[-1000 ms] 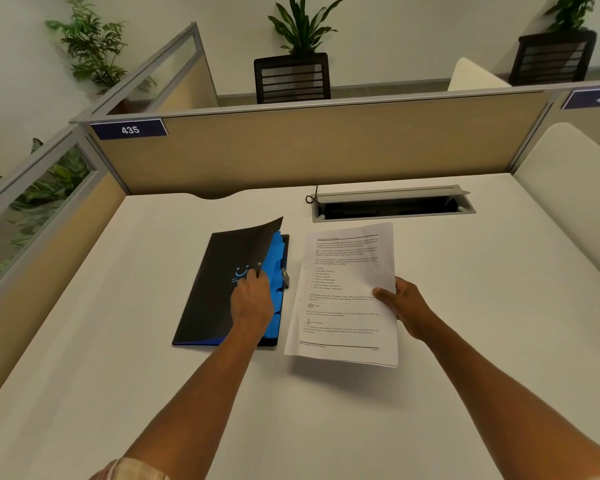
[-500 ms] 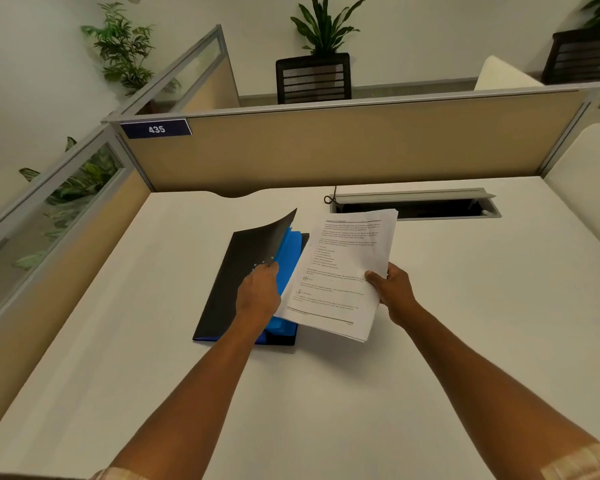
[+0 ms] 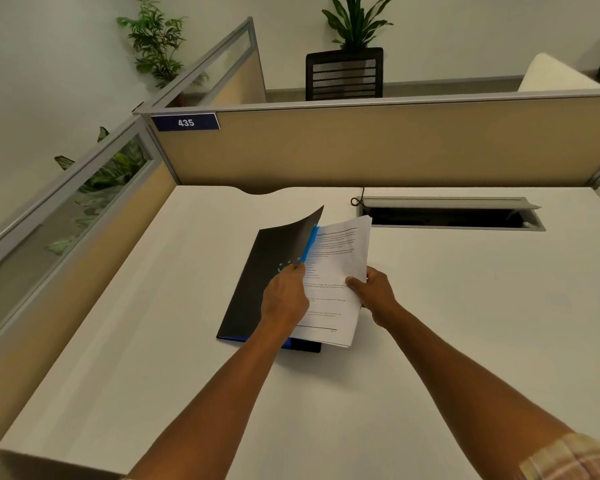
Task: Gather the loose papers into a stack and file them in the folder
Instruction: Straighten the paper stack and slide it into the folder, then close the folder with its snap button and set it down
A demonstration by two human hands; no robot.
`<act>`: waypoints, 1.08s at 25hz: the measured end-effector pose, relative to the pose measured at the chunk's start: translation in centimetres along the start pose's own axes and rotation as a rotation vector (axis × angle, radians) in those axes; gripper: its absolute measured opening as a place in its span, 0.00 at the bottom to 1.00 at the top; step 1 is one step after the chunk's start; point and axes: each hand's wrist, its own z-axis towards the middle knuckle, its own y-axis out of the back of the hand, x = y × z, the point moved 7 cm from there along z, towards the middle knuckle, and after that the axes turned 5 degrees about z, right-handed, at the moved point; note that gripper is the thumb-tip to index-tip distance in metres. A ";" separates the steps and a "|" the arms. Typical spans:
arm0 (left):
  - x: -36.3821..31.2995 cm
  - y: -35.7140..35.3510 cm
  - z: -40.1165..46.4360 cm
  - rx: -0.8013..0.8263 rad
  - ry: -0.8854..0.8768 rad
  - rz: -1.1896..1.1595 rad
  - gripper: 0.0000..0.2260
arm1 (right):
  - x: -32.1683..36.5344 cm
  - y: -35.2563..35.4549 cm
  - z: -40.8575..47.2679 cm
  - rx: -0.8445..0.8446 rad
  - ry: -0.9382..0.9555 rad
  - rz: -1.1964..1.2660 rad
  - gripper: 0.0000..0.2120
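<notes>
A black folder with a blue inside lies on the white desk. My left hand pinches the right edge of its front cover and holds that cover lifted. My right hand grips the right edge of a stack of printed white papers. The stack's left side sits under the raised cover, over the folder's blue inside. Its right part sticks out past the folder.
An open cable tray with a cord loop is sunk into the desk behind the papers. Beige partition walls close the desk at the back and left, with a "435" label. Potted plants stand beyond.
My right hand has carried the papers leftward from beside the folder to under its raised cover. My left hand has kept the cover lifted. The view has shifted slightly.
</notes>
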 end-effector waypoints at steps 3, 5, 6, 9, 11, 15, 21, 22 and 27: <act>-0.4 -0.4 -0.1 0.044 0.022 -0.013 0.24 | -0.2 -1.7 1.2 0.003 -0.022 -0.035 0.10; -0.8 -0.7 -0.3 0.070 0.021 -0.005 0.27 | -0.3 -3.0 1.9 0.008 -0.027 -0.052 0.11; -0.9 -0.8 -0.2 0.076 0.021 -0.001 0.28 | -0.4 -3.6 2.2 0.010 -0.028 -0.064 0.13; -0.9 -0.9 0.0 0.076 0.005 0.047 0.31 | -0.5 -5.2 2.9 -0.002 -0.028 -0.113 0.15; -1.1 -0.9 0.2 0.070 -0.010 0.062 0.30 | -0.6 -6.1 3.4 -0.009 -0.022 -0.139 0.12; -1.5 -1.1 0.3 0.027 -0.040 0.092 0.29 | -1.1 -7.4 4.1 -0.033 -0.056 -0.165 0.04; -1.8 -1.3 0.8 -0.002 -0.059 0.072 0.28 | -0.9 -8.3 4.7 -0.024 -0.071 -0.211 0.08; -1.8 -1.5 0.9 0.006 -0.056 0.075 0.28 | -1.0 -8.1 4.7 -0.017 -0.084 -0.212 0.10; -2.3 -3.2 1.4 0.081 -0.038 0.147 0.30 | -1.6 -5.2 4.5 -0.036 -0.158 -0.236 0.13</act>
